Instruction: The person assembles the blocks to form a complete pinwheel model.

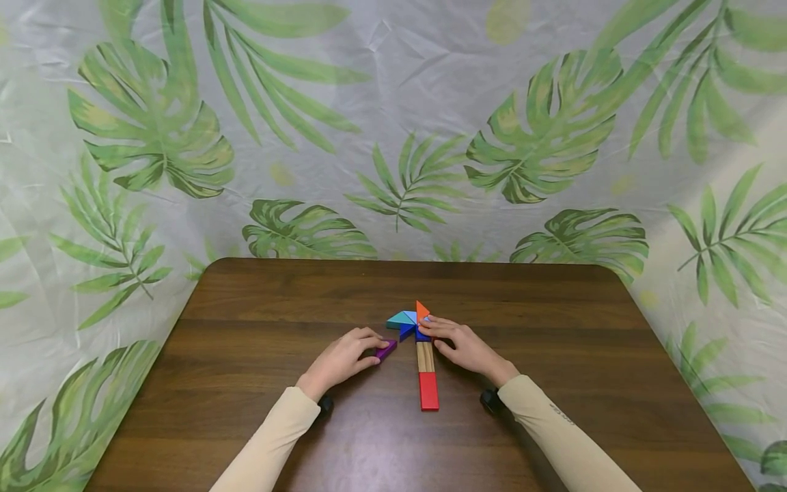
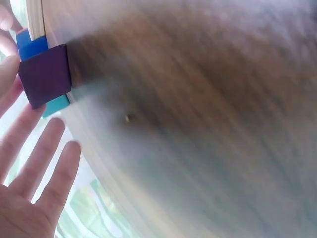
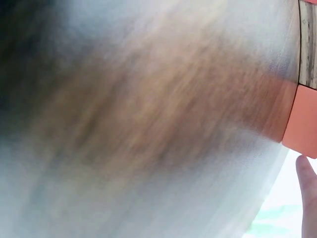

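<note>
In the head view, my left hand (image 1: pixel 344 355) pinches a purple block (image 1: pixel 387 350) between thumb and fingers, just left of a flat arrangement of coloured blocks. The left wrist view shows this purple block (image 2: pixel 44 77) close up, the other fingers spread. My right hand (image 1: pixel 464 347) rests its fingertips on the arrangement's upper right, partly hiding a blue block (image 1: pixel 421 337). An orange triangle (image 1: pixel 421 311) points up at the top. To its left lie a light blue piece (image 1: pixel 411 316), a teal piece (image 1: pixel 395 320) and a dark blue triangle (image 1: pixel 406 331).
Below the blue block runs a column of natural wood strips (image 1: pixel 425 357) ending in a red block (image 1: pixel 429 391). All lie on a brown wooden table (image 1: pixel 277 294). A leaf-patterned cloth (image 1: pixel 399 102) hangs behind it. The right wrist view shows a salmon-red block (image 3: pixel 303 121) beside a fingertip.
</note>
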The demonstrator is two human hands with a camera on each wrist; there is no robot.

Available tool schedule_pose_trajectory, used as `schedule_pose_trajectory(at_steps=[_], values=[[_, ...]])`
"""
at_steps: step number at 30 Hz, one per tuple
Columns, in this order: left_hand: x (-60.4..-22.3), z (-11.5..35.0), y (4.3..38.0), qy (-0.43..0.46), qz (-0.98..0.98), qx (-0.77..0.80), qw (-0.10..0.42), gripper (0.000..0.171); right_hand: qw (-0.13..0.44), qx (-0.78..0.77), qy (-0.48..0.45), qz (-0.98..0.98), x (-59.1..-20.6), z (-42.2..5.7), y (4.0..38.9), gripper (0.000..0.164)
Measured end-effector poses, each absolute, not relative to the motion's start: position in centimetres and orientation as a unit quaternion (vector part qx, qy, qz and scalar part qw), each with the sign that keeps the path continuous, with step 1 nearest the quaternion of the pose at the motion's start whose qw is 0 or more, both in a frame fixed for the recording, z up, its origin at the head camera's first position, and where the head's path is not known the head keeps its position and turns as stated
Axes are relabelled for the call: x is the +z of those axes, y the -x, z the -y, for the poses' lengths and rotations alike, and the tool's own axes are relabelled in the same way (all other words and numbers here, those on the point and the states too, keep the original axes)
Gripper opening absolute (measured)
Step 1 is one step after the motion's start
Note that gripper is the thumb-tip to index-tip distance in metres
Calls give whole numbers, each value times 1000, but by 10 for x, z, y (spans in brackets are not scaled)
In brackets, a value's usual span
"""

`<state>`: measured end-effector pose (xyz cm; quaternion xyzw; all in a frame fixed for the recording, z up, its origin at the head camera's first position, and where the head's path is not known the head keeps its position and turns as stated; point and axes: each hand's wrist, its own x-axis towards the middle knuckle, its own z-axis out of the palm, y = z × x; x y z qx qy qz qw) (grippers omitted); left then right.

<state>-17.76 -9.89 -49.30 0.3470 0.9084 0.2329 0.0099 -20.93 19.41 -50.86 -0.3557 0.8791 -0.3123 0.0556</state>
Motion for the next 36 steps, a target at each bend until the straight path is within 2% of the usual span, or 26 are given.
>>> schedule_pose_trajectory(at_steps=[10,31,36], values=[[-495,89,176,-395,-894,210,-34,33,55,-314,355,-879,-509,-194,209,39],[-500,64,183,-391,-902,156,-92,28,55,-318,356,-877,-510,-195,210,39],[-500,59,185,-379,-909,149,-91,28,52,-317,357,-877,-511,-195,210,38]])
